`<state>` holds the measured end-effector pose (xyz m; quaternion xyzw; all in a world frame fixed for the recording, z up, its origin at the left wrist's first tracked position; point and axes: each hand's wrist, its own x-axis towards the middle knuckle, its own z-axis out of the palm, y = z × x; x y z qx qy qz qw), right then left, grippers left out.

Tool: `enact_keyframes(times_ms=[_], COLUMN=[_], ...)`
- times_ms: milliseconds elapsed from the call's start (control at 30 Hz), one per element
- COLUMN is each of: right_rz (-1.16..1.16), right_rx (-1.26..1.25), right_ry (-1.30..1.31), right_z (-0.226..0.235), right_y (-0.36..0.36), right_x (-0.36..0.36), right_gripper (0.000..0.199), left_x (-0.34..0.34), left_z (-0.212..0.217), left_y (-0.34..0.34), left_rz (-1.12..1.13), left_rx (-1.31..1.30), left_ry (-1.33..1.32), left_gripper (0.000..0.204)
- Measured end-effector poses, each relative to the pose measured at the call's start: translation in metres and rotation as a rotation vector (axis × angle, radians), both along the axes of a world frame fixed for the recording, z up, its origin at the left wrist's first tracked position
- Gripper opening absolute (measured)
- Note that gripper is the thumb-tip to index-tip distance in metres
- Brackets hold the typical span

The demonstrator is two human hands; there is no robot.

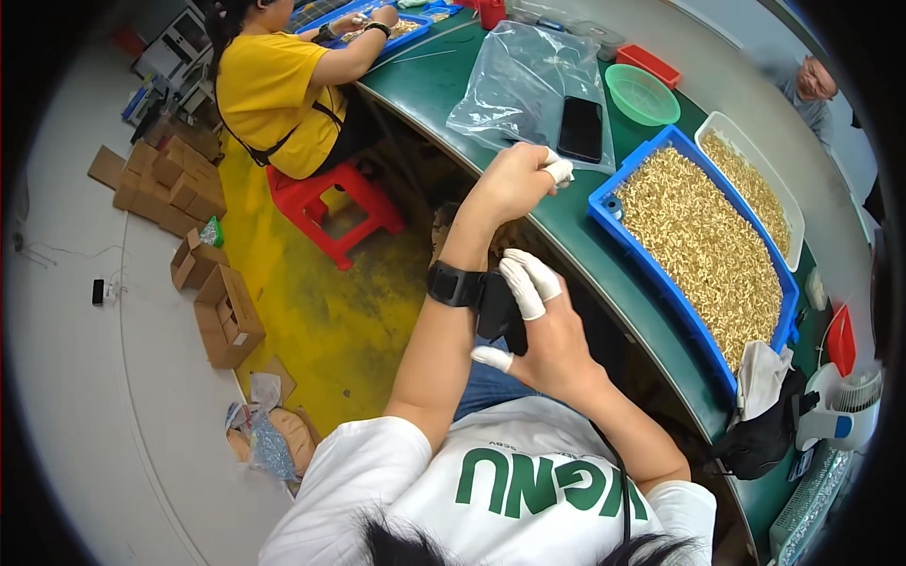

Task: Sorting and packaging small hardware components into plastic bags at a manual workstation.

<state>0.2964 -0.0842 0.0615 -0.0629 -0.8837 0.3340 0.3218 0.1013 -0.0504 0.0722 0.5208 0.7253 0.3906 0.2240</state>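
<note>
My left hand (528,181) is raised over the near edge of the green table with its fingers curled in, white finger cots on the fingertips. I see nothing held in it. A black strap (453,285) circles my left wrist, and a black box-shaped device (496,307) sits on it. My right hand (557,340) reaches across to that device, thumb on one side and fingers on the other, with white cots on the thumb and two fingers. Beyond, a blue tray (694,344) full of small gold-coloured metal pieces (708,245) lies on the table.
On the green table (425,85) are a clear plastic bag (510,80), a black phone (580,128), a green basket (642,94), a white tray (795,212) and a fan (840,406). A co-worker in yellow (274,94) sits on a red stool (321,203). Cardboard boxes (231,316) stand left.
</note>
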Motion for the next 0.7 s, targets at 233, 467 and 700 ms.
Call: enact_keyframes(times_ms=[233,467,700], right_rz=[0.118,0.165,0.210], right_rx=[0.072,-0.034,-0.134], right_ry=[-0.072,0.162,0.154], right_z=[-0.002,0.003,0.015], right_y=[0.006,0.014,0.012], right_x=[-0.017,-0.014,-0.011], right_gripper=[0.077,0.073,0.070], left_x=[0.000,0.020,0.019], left_z=[-0.006,-0.028,-0.034], left_y=[0.004,0.003,-0.005], left_rz=[0.050,0.338,0.146], left_rx=[0.107,0.000,-0.014], left_ry=[-0.374,0.375,0.802], left_gripper=[0.022,0.018,0.015])
